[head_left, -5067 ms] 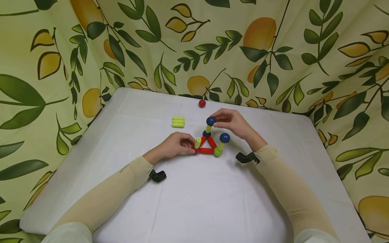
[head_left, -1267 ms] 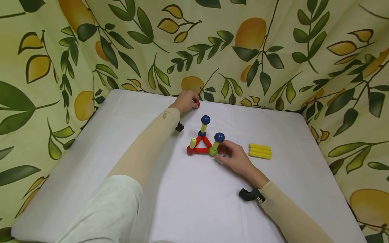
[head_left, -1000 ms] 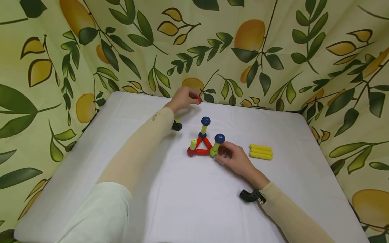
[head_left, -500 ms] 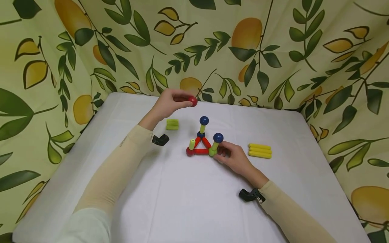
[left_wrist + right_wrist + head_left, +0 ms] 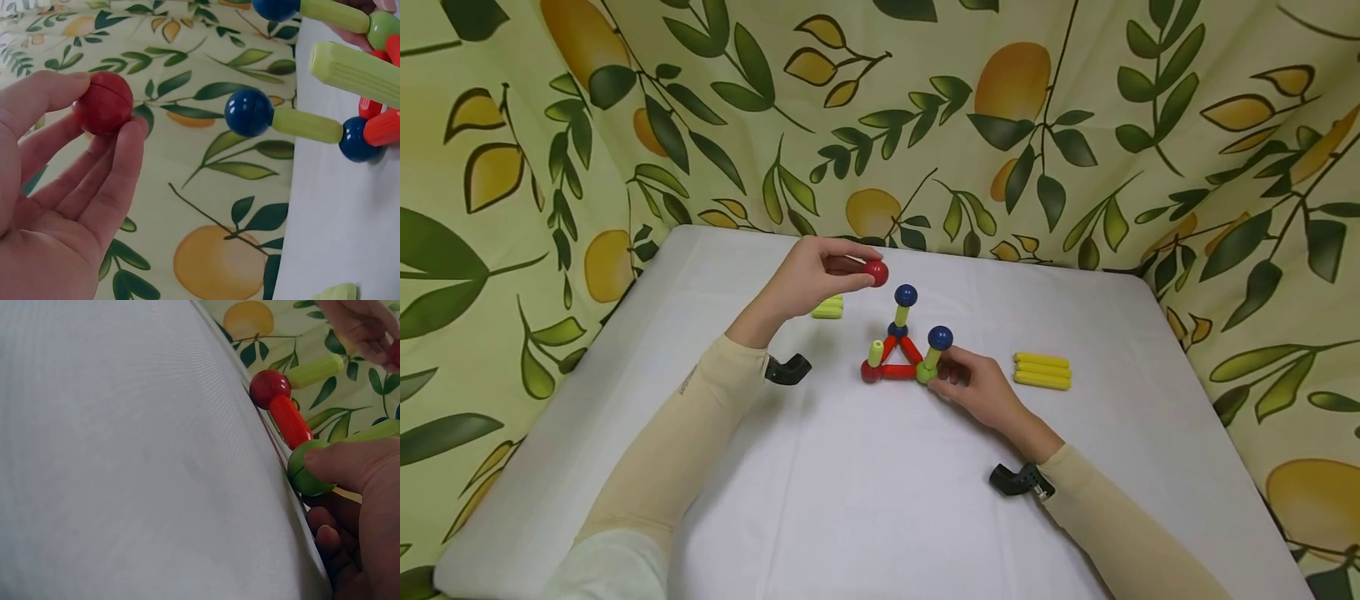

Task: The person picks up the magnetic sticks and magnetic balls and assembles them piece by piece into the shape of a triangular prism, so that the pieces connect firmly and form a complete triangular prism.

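Observation:
Between thumb and fingertips my left hand point(image 5: 808, 279) pinches a red ball point(image 5: 106, 103), raised above the table behind the build. The build is a triangle of red rods point(image 5: 898, 372) with a ball at each corner: red point(image 5: 871, 372), blue point(image 5: 897, 331) and green point(image 5: 309, 467). A light-green rod stands up from every corner. Blue balls cap the rear rod point(image 5: 906, 296) and the right rod point(image 5: 940, 337); the left rod point(image 5: 877, 353) has a bare top. My right hand point(image 5: 981, 392) holds the green corner ball, thumb on its near side.
Several yellow rods point(image 5: 1042, 372) lie side by side to the right of my right hand. Light-green rods point(image 5: 827, 310) rest on the white table point(image 5: 880, 500) under my left hand, partly covered by it. A leaf-patterned curtain point(image 5: 925, 125) hangs along the table's back edge.
My left hand left the build, picked up the red ball at the back edge and brought it nearer. My right hand went from the rear blue ball to the green corner ball and stayed there.

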Available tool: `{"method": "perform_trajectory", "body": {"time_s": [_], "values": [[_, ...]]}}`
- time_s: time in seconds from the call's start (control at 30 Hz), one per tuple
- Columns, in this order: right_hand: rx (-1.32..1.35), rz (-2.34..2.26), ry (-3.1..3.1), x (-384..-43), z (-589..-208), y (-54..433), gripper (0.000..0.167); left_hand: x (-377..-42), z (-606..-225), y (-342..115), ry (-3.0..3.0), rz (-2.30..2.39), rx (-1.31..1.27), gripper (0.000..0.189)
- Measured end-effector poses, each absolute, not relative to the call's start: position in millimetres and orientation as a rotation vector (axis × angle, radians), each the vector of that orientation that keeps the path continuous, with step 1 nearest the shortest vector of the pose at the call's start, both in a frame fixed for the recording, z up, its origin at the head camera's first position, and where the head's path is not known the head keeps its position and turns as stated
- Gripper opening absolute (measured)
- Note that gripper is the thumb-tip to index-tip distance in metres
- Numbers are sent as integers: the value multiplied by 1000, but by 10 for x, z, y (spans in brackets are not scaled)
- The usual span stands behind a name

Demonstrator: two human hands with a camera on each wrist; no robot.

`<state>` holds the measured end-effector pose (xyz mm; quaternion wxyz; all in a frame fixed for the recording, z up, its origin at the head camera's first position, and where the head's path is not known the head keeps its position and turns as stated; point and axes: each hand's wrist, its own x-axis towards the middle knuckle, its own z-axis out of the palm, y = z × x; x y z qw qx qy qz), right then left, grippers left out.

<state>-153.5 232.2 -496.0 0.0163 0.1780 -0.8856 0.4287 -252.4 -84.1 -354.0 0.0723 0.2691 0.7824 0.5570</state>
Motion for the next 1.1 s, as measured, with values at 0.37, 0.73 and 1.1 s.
{"method": "perform_trajectory", "body": {"time_s": [0.37,0.73,1.1], "values": [[545,1348,-2748,-1526,-4950,2322,35,-2471,-3501,-853,2396,1502,981,37],[537,1346,-2784,-1498,-4992,2313,34,-2367,-3576,-803,2372,1335,1184,29],[564,1322,-2759,-1532,-4966,2328,35,-2369,-3608,-748,2351,1181,1227,28]]}}
